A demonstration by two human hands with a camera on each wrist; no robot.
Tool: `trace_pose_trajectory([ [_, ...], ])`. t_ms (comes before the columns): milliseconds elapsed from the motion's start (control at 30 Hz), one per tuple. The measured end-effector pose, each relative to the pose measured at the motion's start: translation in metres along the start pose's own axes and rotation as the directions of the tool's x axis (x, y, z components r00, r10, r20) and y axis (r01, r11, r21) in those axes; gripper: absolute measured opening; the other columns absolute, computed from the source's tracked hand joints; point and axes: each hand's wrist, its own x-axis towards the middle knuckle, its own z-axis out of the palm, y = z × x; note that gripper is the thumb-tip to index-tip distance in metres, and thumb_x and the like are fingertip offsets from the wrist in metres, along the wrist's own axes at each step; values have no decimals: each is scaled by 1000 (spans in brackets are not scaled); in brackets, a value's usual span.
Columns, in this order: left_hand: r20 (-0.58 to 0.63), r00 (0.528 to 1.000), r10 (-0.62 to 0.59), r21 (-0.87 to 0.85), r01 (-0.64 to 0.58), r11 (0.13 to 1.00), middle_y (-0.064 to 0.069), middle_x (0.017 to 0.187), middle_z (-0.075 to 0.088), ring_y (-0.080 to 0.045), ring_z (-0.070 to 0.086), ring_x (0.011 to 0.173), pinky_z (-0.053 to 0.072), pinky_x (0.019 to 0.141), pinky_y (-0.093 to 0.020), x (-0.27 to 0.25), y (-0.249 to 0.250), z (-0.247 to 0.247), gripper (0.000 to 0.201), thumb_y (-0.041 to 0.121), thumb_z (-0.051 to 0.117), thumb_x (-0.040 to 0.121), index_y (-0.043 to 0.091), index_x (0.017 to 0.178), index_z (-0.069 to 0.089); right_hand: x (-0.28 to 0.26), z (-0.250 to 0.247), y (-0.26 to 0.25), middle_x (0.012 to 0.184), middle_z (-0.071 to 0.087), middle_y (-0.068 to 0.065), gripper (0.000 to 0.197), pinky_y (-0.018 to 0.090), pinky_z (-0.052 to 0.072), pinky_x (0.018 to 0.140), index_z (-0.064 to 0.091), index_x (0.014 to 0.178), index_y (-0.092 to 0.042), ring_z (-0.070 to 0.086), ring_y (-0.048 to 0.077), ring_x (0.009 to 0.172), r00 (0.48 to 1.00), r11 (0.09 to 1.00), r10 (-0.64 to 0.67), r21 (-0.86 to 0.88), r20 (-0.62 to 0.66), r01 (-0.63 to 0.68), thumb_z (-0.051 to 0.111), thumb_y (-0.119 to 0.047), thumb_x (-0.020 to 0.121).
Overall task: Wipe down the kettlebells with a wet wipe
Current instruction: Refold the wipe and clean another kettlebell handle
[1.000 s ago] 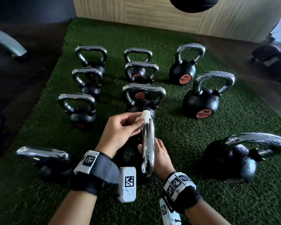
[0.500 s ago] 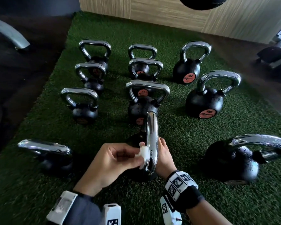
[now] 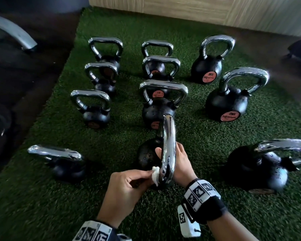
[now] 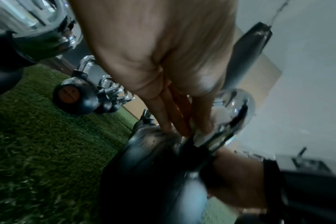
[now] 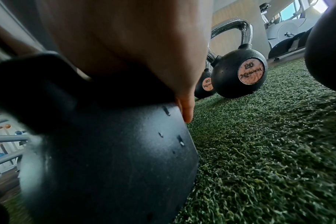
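Two hands work on one kettlebell [image 3: 149, 156], which stands on the turf [image 3: 94, 136] just in front of the person, with its chrome handle [image 3: 168, 146] turned edge-on to the head camera. The left hand [image 3: 127, 192] pinches a small white wipe [image 3: 155, 173] between thumb and fingertips and presses it on the near, low end of the handle. The right hand [image 3: 182, 164] lies on the other side of the bell with fingers mostly straight, flat against the black body; one fingertip [image 3: 158, 151] shows past the handle. The main risk, I think, is that the push of the wipe tips or rolls the bell, because the right hand only steadies it and does not grip it. The wipe is bunched very small, so it may slip out of the pinch on the smooth chrome, and then bare fingers would rub the metal. The black body carries drops, so it may be slippery under the flat palm. Other kettlebells stand well beyond the fingers, so a roll would probably not reach them.
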Motion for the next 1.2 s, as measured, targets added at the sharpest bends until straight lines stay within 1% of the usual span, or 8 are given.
trace_pose_trajectory([
  [133, 48, 988, -144, -102, 149, 984, 10, 101, 79, -11, 75, 99, 59, 87, -25, 4, 0, -2, 24, 35, 84, 82, 32, 105, 80, -5, -31, -20, 132, 48, -2, 37, 42, 44, 103, 49, 132, -26, 51, 24, 123, 971, 947, 91, 283, 221, -153, 62, -33, 97],
  [200, 73, 971, -226, -162, 235, 958, 4, 98, 80, -14, 76, 95, 59, 82, -22, 9, 3, -9, 26, 33, 85, 78, 30, 103, 80, -14, -54, -32, 129, 62, -1, 38, 47, 56, 94, 55, 135, -20, 67, 26, 108, 979, 904, 148, 382, 138, -191, 59, -29, 99],
  [333, 25, 932, -361, -406, 339, 849, -14, 88, 79, -18, 76, 83, 60, 79, -23, 17, 15, -19, 32, 29, 92, 65, 24, 93, 77, -45, -106, -52, 108, 66, -17, 39, 20, 54, 83, 67, 118, -44, 63, -1, 96, 954, 960, -69, 242, -290, 143, 76, -27, 85],
  [500, 152, 930, -335, -615, 354, 705, -19, 100, 76, -27, 75, 91, 59, 85, -28, 17, 37, -22, 52, 47, 93, 63, 9, 94, 77, -76, -129, -92, 109, 64, -26, 43, 21, 43, 84, 72, 113, -49, 53, 3, 102, 907, 905, -419, 59, -44, 421, 81, -51, 71],
  [733, 82, 974, -211, -449, 225, 865, -9, 91, 75, -22, 70, 92, 56, 94, -37, 15, 59, -12, 35, 51, 71, 83, 18, 88, 78, -83, -108, -90, 106, 73, -24, 40, 22, 51, 76, 76, 112, -35, 58, 2, 92, 839, 850, -505, 48, -201, 524, 81, -45, 73],
  [933, 45, 986, -159, -98, 163, 982, 15, 124, 68, -7, 63, 116, 50, 90, -24, 19, 47, -18, 40, 54, 63, 84, 46, 122, 67, -79, -111, -74, 97, 75, -21, 34, 26, 57, 73, 78, 107, -31, 70, 6, 86, 863, 859, -384, 214, -328, 464, 86, -30, 74],
  [1100, 346, 926, -150, 502, -47, 864, 26, 165, -17, -1, -13, 153, 6, 125, -32, 37, 8, -4, 150, 70, 85, 47, 49, 155, -17, -68, -114, -52, 89, 74, -16, 27, 26, 57, 71, 79, 101, -27, 70, 6, 79, 891, 891, -202, 301, -406, 339, 85, -33, 75],
  [1200, 299, 947, -120, 636, -104, 764, 16, 163, -31, -10, -28, 152, 0, 127, -41, 56, -9, 24, 158, 94, 67, 43, 33, 156, -26, -60, -108, -37, 94, 74, -16, 27, 29, 58, 80, 80, 98, -24, 70, 3, 84, 906, 909, -73, 345, -416, 232, 86, -37, 74],
])
